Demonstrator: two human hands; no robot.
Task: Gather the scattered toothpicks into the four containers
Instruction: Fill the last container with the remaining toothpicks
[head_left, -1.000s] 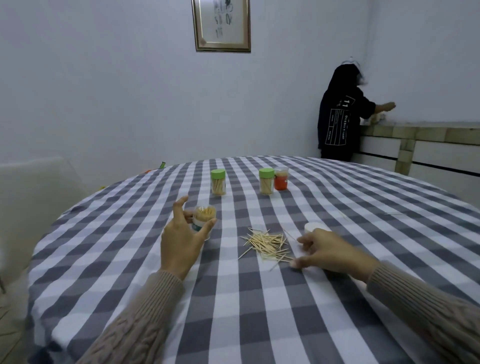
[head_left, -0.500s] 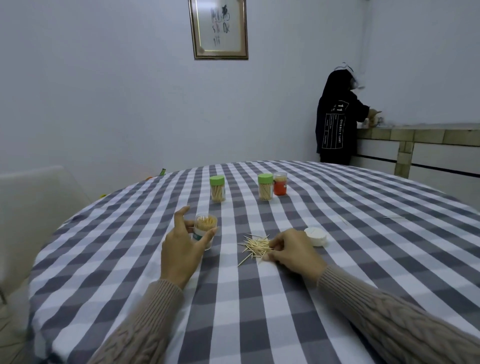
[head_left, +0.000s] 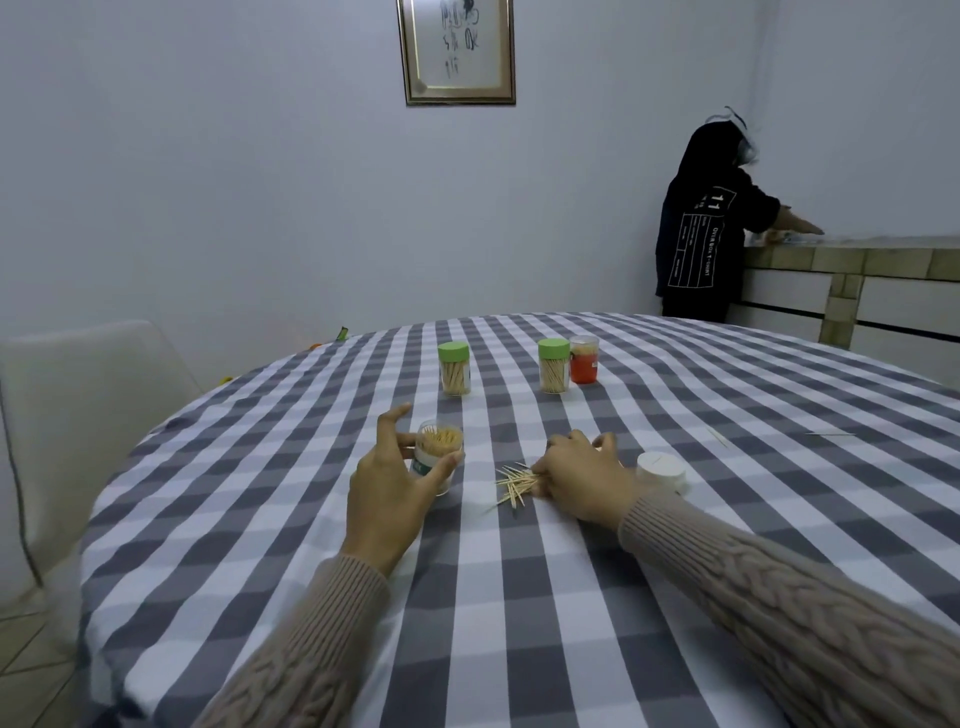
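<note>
Your left hand (head_left: 387, 493) wraps the open container (head_left: 438, 457) (full of picks). At its 3 o'clock, your right hand (head_left: 582, 480) curls over the toothpick pile (head_left: 514, 480), seemingly pinching some.

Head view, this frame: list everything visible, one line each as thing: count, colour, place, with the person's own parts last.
Open container: one, clear, full of toothpicks, near left on the table.
Green-lidded containers: two, clear, far centre.
Orange container: one, clear top, beside the right green-lidded one.
Loose toothpicks: small pile, pale wood, centre; two strays far right.
White lid: one, right of the pile.
Tablecloth: one, grey-white check, over the round table.
Chair: one, white, left.
Framed picture: one, on the wall.
Other person: one, dark hoodie, at the counter.
Left hand: grip around the open container.
Right hand: curled on the pile.
</note>
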